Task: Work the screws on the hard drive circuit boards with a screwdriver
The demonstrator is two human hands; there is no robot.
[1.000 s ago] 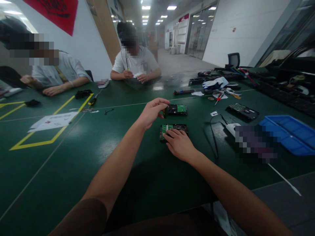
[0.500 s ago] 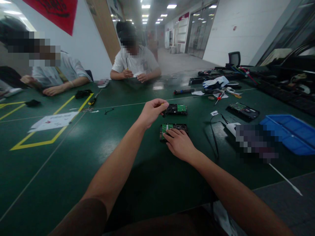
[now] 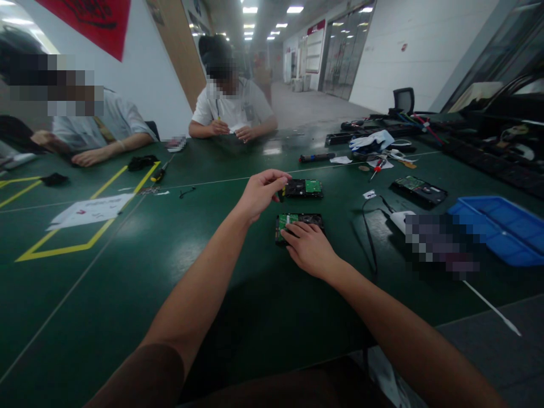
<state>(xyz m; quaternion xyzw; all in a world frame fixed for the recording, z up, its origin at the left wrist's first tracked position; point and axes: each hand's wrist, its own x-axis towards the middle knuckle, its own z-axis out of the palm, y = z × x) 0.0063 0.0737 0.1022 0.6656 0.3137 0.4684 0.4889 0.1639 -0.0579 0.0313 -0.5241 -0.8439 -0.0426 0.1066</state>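
A hard drive with a green circuit board lies on the table in front of me. My right hand rests on it, fingers stretched out over its near side and covering part of the board. Above and to the left of that drive, my left hand pinches a small screwdriver. Only a bit of its yellow and black handle shows below the fingers; the tip cannot be made out. Just behind the pinch lies a second hard drive, board side up, its left end partly hidden by the hand.
A third hard drive and a blue tray lie to the right, near a blurred-out item with a black strap. Screwdrivers, gloves and papers are spread about. Two people sit across the table.
The yellow part of the screwdriver handle shows a little more below my left fingers. My right hand stays on the hard drive. The whole view has shifted very slightly.
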